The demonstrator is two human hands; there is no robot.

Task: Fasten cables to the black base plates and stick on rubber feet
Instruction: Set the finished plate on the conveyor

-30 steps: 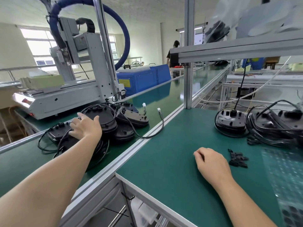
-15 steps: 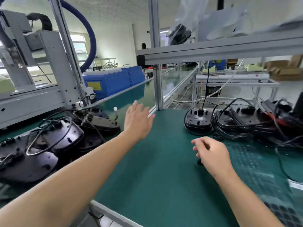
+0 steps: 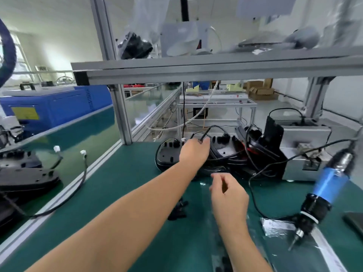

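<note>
1. Rubber feet sheet [image 3: 220, 222], a clear film, lies on the green bench [image 3: 121, 193] nearest to me.
2. I see my right hand [image 3: 228, 197] above it, fingers loosely curled, holding nothing.
3. Farther, my left hand [image 3: 194, 152] reaches the black base plates [image 3: 170, 154]; its fingers touch a cable [image 3: 206, 132], but I cannot tell the grip.

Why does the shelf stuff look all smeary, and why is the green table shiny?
Head view: the plastic bags on the grey metal shelf are motion-blurred; the blue-bodied electric screwdriver is smeared too. The green bench mat mirrors window light, and the straight frame bars bend near the edges from the wide lens.
</note>
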